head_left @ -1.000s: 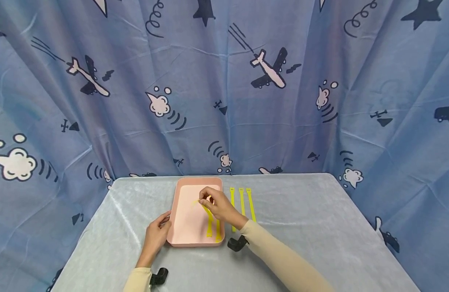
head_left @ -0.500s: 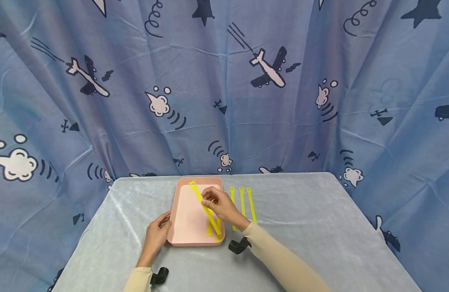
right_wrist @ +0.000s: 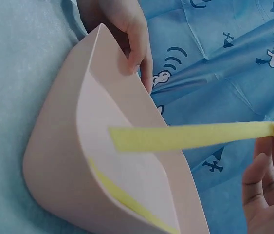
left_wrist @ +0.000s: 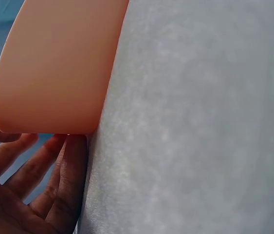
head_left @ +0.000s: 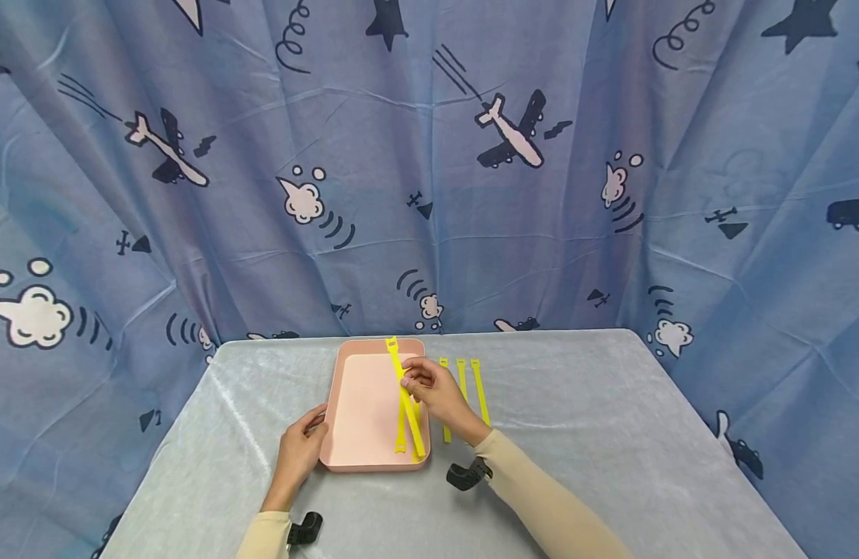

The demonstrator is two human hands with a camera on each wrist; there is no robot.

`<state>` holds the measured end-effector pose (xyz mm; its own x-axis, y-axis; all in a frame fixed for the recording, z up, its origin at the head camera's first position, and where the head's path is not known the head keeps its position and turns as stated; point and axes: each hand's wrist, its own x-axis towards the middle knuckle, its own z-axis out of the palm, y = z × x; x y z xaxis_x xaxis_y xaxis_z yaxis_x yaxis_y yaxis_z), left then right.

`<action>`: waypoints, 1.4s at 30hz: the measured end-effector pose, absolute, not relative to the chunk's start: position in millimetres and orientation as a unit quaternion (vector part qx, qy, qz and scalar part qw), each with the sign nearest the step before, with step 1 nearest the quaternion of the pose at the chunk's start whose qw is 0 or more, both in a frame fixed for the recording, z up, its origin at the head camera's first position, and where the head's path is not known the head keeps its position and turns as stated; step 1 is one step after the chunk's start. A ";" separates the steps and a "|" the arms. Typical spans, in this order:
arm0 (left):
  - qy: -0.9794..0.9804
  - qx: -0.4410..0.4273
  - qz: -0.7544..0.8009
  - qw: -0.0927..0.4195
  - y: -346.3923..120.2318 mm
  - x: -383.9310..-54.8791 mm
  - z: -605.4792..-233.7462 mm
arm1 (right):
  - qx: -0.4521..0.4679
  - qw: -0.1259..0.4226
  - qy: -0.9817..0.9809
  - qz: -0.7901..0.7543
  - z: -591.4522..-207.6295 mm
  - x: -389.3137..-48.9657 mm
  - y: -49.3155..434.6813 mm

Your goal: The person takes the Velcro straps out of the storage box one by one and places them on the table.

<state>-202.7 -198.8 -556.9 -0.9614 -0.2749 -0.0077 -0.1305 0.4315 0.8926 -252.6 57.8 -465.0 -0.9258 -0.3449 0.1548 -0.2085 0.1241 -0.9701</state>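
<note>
In the head view my right hand [head_left: 438, 393] pinches a flat yellow cable tie [head_left: 413, 423] near its middle, over the right side of a pink tray [head_left: 373, 468]. The tie's slotted head points to the tray's far edge; its plain tail hangs toward the near right corner. Under it, two more yellow ties lie in the tray, one [head_left: 400, 440] with its head toward me, the other along the right wall and mostly covered. My left hand [head_left: 300, 449] holds the tray's left wall, thumb over the rim [right_wrist: 119, 53] and fingers [left_wrist: 71, 170] against the outside.
Right of the tray, three yellow ties lie side by side on the grey cloth-covered table [head_left: 576, 435]: a left one [head_left: 444, 362], a middle one [head_left: 461, 373] and a right one [head_left: 480, 388]. My right forearm passes over the table near them. A blue printed curtain [head_left: 429, 194] hangs behind.
The held tie, edge-on at first, has turned so its slotted head points away from me, and has shifted right with my right hand. My left hand and the tray have stayed put.
</note>
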 end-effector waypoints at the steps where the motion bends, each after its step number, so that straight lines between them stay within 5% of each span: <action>1: -0.843 0.121 -0.520 0.069 -198.8 -202.6 -556.8 | -0.181 0.051 0.748 -0.636 -464.8 -252.2 59.1; 10: -0.841 0.122 -0.524 0.065 -198.8 -202.3 -555.9 | -0.129 0.045 0.742 -0.656 -494.3 -272.2 73.6; 42: -0.840 0.120 -0.526 0.064 -199.8 -202.0 -555.4 | -0.023 0.040 0.768 -0.639 -510.1 -280.8 143.9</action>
<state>-202.0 -199.8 -555.4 -0.9627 -0.2699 -0.0182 -0.1342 0.4183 0.8983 -280.8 143.9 -510.1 -0.9958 -0.0861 -0.0321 0.0160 0.1817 -0.9832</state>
